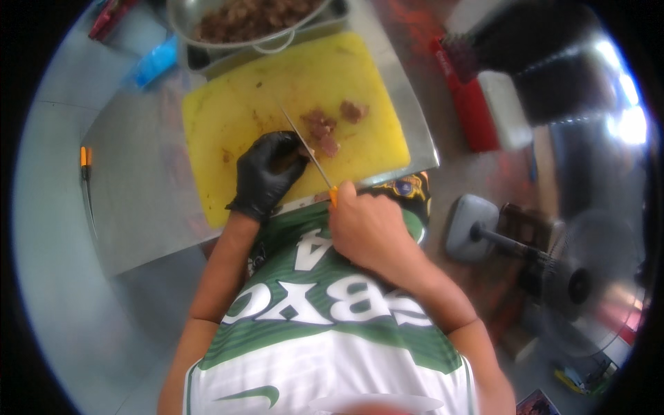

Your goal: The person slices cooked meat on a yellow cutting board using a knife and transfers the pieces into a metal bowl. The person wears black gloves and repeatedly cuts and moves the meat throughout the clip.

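Observation:
On a yellow cutting board [233, 114], my left hand [271, 174], in a black glove, pinches a small piece of meat [307, 152] at its fingertips. My bare right hand [371, 228] grips the orange handle of a knife [306, 142]. The knife's thin blade slants up and left across the board, close beside the left fingertips and over the pinched piece. Just right of the blade lie several small pieces of reddish meat [320, 124], and another piece [354, 111] is a little farther right. The palm side of both hands is largely hidden.
Beyond the board, a metal bowl [259, 42] holds many brown meat pieces. The board rests on a metal table [140, 207]. An orange-handled tool [86, 166] lies at the table's left edge, and a blue plastic item [155, 62] is at upper left. A pedestal fan [578, 285] stands at right.

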{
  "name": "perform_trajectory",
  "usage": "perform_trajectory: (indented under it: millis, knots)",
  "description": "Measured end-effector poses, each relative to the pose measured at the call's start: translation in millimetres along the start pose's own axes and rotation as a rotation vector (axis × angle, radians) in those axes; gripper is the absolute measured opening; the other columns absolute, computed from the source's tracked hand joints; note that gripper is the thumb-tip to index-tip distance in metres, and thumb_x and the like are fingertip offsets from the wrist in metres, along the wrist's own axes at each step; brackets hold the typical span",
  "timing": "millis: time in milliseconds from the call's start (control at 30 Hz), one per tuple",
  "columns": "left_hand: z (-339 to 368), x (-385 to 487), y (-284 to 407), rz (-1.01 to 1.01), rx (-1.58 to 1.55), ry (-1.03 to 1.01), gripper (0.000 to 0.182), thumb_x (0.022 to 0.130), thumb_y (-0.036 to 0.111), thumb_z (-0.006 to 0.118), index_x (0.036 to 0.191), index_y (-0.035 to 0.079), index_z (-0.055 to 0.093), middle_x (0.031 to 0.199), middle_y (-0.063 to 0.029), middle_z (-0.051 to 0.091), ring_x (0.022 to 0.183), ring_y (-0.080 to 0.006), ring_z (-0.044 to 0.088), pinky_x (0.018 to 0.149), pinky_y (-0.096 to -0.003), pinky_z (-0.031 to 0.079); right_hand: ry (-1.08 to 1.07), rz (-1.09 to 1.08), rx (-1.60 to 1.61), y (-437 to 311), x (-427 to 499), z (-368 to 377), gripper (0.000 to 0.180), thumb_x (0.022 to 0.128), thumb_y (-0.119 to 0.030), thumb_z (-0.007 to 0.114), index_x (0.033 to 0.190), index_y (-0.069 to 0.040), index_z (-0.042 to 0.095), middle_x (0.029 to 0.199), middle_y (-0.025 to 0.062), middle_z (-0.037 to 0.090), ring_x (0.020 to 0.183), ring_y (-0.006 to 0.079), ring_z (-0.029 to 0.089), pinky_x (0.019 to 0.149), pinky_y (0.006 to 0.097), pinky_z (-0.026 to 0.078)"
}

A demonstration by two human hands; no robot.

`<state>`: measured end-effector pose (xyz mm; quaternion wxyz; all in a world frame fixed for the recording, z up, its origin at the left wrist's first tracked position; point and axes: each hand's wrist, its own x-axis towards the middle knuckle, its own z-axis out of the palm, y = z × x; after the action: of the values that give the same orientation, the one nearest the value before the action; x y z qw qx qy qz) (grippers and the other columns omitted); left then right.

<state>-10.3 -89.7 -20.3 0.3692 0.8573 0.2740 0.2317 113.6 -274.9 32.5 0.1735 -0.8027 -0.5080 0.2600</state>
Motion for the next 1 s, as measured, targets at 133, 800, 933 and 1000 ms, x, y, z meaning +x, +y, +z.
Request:
perform_trajectory:
  millis: [133, 800, 933, 1000]
  knots:
    - [-0.2, -0.7, 2.0, 0.025, 0.004, 0.019, 0.035, 0.088, 0.015, 0.093, 0.118, 0.005, 0.078, 0.109, -0.0147, 0.082, 0.103, -0.0274, 0.082, 0.094, -0.0382, 0.064, 0.076, -0.075, 0.043, -0.1, 23.0, 0.1, 0.017, 0.089, -0.010, 0.067, 0.097, 0.005, 0.062, 0.078, 0.0258, 0.075, 0.076, 0.0455, 0.079, 0.068, 0.0534, 0.063]
    - [1.8, 0.1, -1.4, 0.073, 0.033, 0.021, 0.037, 0.086, 0.005, 0.092, 0.120, 0.004, 0.078, 0.113, -0.0099, 0.083, 0.103, -0.0201, 0.081, 0.095, -0.0354, 0.064, -0.123, 0.091, -0.004, 17.7, -44.9, 2.7, 0.022, 0.096, -0.013, 0.064, 0.105, 0.006, 0.058, 0.074, 0.0249, 0.074, 0.068, 0.0475, 0.075, 0.066, 0.0542, 0.060]
    - [4.3, 0.9, -4.0, 0.100, -0.015, 0.060, 0.036, 0.085, 0.012, 0.094, 0.117, 0.006, 0.076, 0.109, -0.0147, 0.081, 0.100, -0.0289, 0.081, 0.091, -0.0388, 0.064, -0.214, 0.113, 0.008, 18.4, -64.4, -9.9, 0.026, 0.103, -0.019, 0.062, 0.107, 0.006, 0.056, 0.073, 0.0252, 0.074, 0.067, 0.0474, 0.075, 0.065, 0.0553, 0.060]
    - [3.8, 1.6, -5.7, 0.082, -0.029, 0.051, 0.036, 0.085, 0.011, 0.093, 0.116, 0.006, 0.076, 0.110, -0.0145, 0.081, 0.100, -0.0292, 0.081, 0.091, -0.0390, 0.064, -0.224, 0.107, 0.002, 16.2, -71.3, -19.1, 0.029, 0.106, -0.021, 0.061, 0.108, 0.007, 0.055, 0.073, 0.0253, 0.074, 0.066, 0.0477, 0.075, 0.065, 0.0558, 0.059]
